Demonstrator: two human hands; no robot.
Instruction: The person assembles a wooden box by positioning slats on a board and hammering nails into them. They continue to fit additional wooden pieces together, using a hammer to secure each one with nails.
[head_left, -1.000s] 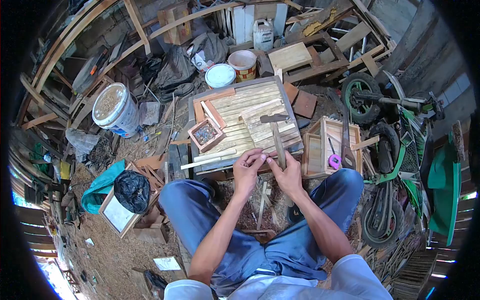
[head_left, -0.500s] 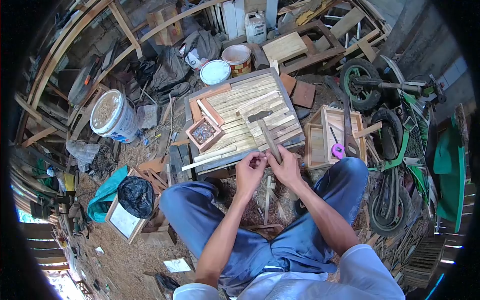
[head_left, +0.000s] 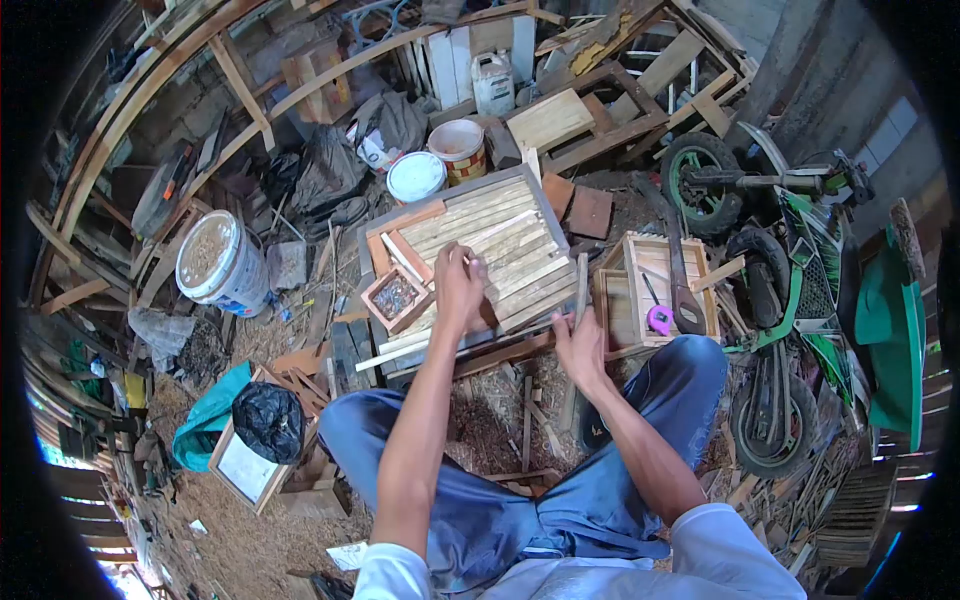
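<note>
My left hand is over the slatted wooden worktop, its fingers drawn together in a pinch. Whatever lies between its fingertips is too small to make out. Just left of it sits a small square wooden box with many small, dark metal-looking bits inside. My right hand is closed at the front right edge of the worktop, around the wooden handle of a hammer. The handle sticks up above the fist; the hammer's head cannot be made out. Light wooden strips lie along the worktop's front left.
Right of the worktop stands a wooden crate with a handsaw and a pink tape measure. A green motorbike is farther right. Buckets stand behind the worktop. A black plastic bag lies at left.
My hands, close together before, have moved apart. The left went up and left towards the small box; the right moved right, with the hammer swung off the worktop's middle.
</note>
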